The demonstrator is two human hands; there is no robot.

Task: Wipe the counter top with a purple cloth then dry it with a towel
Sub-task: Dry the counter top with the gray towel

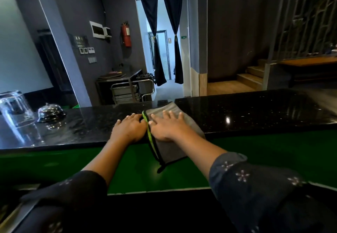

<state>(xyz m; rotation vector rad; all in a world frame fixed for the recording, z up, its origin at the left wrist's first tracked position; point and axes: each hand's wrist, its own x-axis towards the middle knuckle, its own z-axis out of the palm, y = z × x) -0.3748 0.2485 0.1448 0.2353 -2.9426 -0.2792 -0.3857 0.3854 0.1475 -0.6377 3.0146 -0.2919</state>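
Head view: right hand (166, 128) flat, fingers straight and spread, pressing on grey towel (184, 123) with green-edged hem, spread over black counter top (255, 112) and hanging off near edge. Left hand (130, 127) just beside hem, fingers straight, palm down on stone. Bell (51, 113) and glass (15, 107) far left.

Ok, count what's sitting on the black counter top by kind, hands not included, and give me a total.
Grey cloth with green edge: 1
Upturned clear glass: 1
Silver call bell: 1
Total: 3, all on the black counter top.
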